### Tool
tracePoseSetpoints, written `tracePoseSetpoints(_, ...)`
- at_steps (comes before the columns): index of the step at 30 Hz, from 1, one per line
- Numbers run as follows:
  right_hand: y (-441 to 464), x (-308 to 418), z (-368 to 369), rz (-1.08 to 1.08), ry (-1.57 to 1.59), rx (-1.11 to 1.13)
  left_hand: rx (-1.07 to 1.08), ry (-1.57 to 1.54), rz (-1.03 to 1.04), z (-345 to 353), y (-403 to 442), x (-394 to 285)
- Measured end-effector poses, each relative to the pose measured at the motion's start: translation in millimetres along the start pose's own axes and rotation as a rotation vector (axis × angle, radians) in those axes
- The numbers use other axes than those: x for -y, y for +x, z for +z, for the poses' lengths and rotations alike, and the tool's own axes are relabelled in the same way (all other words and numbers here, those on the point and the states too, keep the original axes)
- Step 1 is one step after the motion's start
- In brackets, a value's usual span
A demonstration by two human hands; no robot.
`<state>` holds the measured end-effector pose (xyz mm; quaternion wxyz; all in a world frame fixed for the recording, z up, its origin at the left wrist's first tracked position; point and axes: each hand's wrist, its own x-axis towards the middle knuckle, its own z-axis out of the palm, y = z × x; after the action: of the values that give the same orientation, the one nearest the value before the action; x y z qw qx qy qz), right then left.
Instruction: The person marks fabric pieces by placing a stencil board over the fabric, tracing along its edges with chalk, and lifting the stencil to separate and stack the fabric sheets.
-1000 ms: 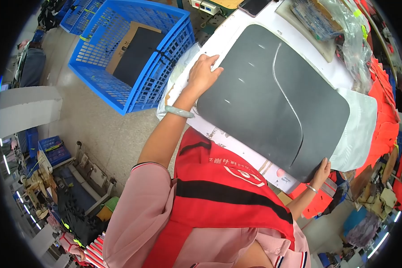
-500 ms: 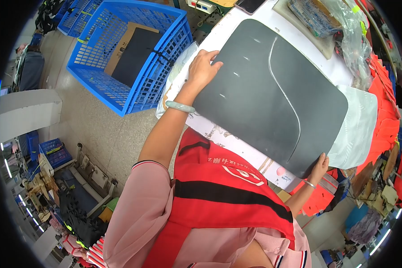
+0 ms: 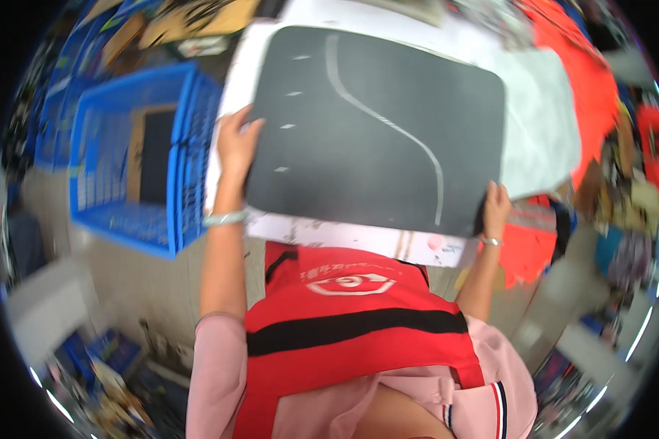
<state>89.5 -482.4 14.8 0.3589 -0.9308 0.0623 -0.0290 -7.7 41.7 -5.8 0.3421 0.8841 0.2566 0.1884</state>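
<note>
A large dark grey sheet [image 3: 395,161] with rounded corners lies over the white table. A curved white line runs down it, and several short white marks line its left side. My left hand [image 3: 236,143] grips the left edge, its thumb near the top face. At the lower right corner, my right hand [image 3: 496,207] holds the sheet with fingers closed at the edge; what is under the sheet is hidden. A pale translucent sheet [image 3: 540,124] sticks out to the right of the grey one.
Left of the table stands a blue plastic crate [image 3: 174,164] with a dark panel [image 3: 157,150] and brown cardboard inside. The white table's front edge [image 3: 322,233] shows below the sheet. Red-orange fabric [image 3: 575,84] is piled at the right. The picture is partly blurred.
The whole view has turned, so the grey sheet, table and crate appear more level and further left. Both hands keep their hold on the sheet's edges.
</note>
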Motion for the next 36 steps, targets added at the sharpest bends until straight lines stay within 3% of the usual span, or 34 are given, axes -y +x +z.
tracePoseSetpoints(2, 0.2, 3.5, -0.6, -0.046, -0.047, -0.003, -0.006, -0.004, 0.001, 0.5, 1.4, 4.9)
tracePoseSetpoints(6, -0.8, 11.8, -6.6, 0.059, -0.215, 0.019, 0.045, 0.000, -0.079, -2.9, 2.1, -1.0)
tracePoseSetpoints(10, -3.3, 23.8, -8.2, 0.128, -0.130, 0.007, 0.102, 0.020, -0.102, -6.4, 3.0, -2.2)
tracePoseSetpoints(12, -4.2, 27.7, -7.9, 0.058, -0.009, -0.054, 0.117, 0.029, -0.090, -5.7, 4.2, 1.8)
tracePoseSetpoints(18, -1.3, 28.9, -9.7, 0.117, -0.164, -0.014, 0.089, -0.013, -0.054, -2.1, 8.1, 17.2)
tracePoseSetpoints(25, 4.0, 35.3, -18.0, -0.040, -0.091, -0.049, 0.162, 0.037, -0.064, -4.7, 14.9, 24.5)
tracePoseSetpoints(36, 20.8, 25.3, -16.3, -0.055, -0.115, 0.020, 0.175, -0.028, -0.127, -8.2, 9.6, 3.5)
